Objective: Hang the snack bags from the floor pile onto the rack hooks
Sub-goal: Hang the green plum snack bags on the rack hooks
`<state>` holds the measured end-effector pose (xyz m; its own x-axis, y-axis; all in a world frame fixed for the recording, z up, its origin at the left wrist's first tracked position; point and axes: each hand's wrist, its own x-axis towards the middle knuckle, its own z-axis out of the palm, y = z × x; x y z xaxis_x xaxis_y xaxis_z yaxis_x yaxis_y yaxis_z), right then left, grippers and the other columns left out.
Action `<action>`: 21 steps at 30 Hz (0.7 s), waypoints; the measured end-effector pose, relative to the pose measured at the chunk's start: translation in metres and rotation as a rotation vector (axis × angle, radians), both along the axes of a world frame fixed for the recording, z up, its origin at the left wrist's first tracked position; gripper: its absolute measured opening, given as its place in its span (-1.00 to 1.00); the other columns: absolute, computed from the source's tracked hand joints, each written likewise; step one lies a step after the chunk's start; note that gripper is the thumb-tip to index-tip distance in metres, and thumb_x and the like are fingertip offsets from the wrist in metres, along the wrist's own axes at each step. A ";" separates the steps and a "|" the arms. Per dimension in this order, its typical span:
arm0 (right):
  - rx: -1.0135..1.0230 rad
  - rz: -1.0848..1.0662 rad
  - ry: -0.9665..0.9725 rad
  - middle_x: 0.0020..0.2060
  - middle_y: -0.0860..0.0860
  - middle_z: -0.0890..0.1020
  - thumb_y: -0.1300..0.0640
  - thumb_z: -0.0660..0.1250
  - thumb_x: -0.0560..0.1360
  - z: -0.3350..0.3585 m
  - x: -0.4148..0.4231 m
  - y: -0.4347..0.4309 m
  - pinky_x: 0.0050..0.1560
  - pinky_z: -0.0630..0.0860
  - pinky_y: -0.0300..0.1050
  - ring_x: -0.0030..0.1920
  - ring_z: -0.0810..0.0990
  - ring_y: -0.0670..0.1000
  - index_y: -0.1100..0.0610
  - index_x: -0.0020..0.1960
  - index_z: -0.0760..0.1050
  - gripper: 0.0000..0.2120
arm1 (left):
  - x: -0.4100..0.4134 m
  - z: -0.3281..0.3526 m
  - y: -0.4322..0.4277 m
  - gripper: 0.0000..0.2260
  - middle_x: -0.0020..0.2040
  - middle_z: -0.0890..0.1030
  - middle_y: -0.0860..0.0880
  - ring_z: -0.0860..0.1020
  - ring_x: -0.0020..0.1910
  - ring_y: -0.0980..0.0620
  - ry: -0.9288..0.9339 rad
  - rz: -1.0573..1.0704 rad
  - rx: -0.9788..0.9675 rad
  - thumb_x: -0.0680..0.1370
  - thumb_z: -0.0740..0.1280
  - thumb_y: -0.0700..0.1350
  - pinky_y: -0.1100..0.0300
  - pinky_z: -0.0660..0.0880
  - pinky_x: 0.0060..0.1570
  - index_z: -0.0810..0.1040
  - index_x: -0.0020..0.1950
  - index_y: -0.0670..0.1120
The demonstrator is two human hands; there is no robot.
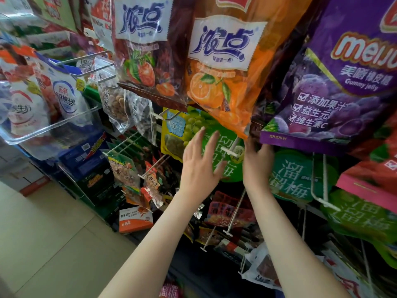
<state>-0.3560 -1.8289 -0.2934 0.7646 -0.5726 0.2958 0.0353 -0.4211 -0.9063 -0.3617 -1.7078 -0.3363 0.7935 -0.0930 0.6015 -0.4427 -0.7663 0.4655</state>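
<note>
Head view: the left hand (199,162) lies flat, fingers spread, against a green snack bag (225,160) on a white rack hook (229,151). The right hand (257,160) reaches up behind that bag's right edge (its fingers are hidden under the orange bag (221,78), grip unclear).

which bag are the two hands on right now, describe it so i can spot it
Find the big orange bag with orange slices hanging at top centre. Directly under its lower edge hangs a green plum snack bag with large white characters, on a white hook. The left hand lies flat on its front and the right hand grips its right edge; the similar green bags to the right are untouched.
</note>
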 end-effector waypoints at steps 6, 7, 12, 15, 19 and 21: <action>-0.771 -0.210 0.042 0.22 0.28 0.46 0.36 0.37 0.38 -0.038 -0.003 -0.008 0.10 0.33 0.20 0.21 0.34 0.26 0.16 0.25 0.38 -0.53 | 0.029 -0.018 -0.028 -0.31 0.54 -0.02 -0.21 -0.05 0.53 -0.18 0.193 -0.172 0.231 0.54 0.31 -0.10 -0.16 0.03 0.46 -0.04 0.54 0.03; -0.840 -0.162 0.111 0.30 0.27 0.40 0.39 0.37 0.35 -0.046 -0.002 -0.010 0.18 0.28 0.24 0.29 0.26 0.23 0.12 0.29 0.38 -0.46 | 0.032 -0.018 -0.032 -0.32 0.55 -0.03 -0.20 -0.08 0.53 -0.16 0.212 -0.172 0.237 0.56 0.28 -0.11 -0.14 -0.01 0.48 -0.08 0.54 0.05; -0.998 -0.030 0.377 0.53 0.12 -0.08 0.25 0.14 0.55 -0.054 -0.001 -0.019 0.41 -0.30 0.21 0.50 -0.19 0.16 0.01 0.53 0.00 -0.38 | 0.037 -0.024 -0.048 -0.34 0.56 -0.04 -0.16 -0.13 0.53 -0.14 0.208 -0.143 0.188 0.57 0.21 -0.16 -0.09 -0.01 0.45 -0.09 0.55 0.07; -1.044 -0.014 0.279 0.52 0.08 -0.09 0.21 0.26 0.48 -0.060 -0.012 -0.019 0.41 -0.27 0.19 0.49 -0.18 0.15 0.03 0.53 0.00 -0.29 | 0.019 -0.040 -0.049 -0.37 0.53 0.08 -0.24 0.05 0.51 -0.22 0.148 -0.139 0.113 0.53 0.28 -0.17 -0.18 0.19 0.41 0.08 0.54 -0.03; -0.932 0.196 0.130 0.50 0.16 0.12 0.16 0.21 0.51 -0.093 -0.065 -0.008 0.42 0.09 0.17 0.47 0.09 0.17 0.15 0.49 0.16 -0.42 | -0.043 -0.074 -0.035 -0.46 0.50 0.17 -0.26 0.24 0.44 -0.22 0.113 -0.092 -0.077 0.54 0.29 -0.20 -0.06 0.24 0.39 0.21 0.50 -0.10; -0.779 0.357 0.109 0.46 0.15 0.23 0.10 0.05 0.53 -0.117 -0.104 0.006 0.40 0.21 0.10 0.44 0.19 0.14 0.18 0.46 0.22 -0.50 | -0.088 -0.103 -0.022 -0.60 0.44 0.29 -0.27 0.32 0.39 -0.18 0.131 -0.026 -0.157 0.60 0.20 -0.13 0.01 0.30 0.37 0.33 0.44 -0.17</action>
<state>-0.4604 -1.8226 -0.4103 0.9069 0.0428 0.4192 0.2136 -0.9043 -0.3697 -0.4496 -1.7295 -0.4395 0.8646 -0.0274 0.5017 -0.3887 -0.6692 0.6333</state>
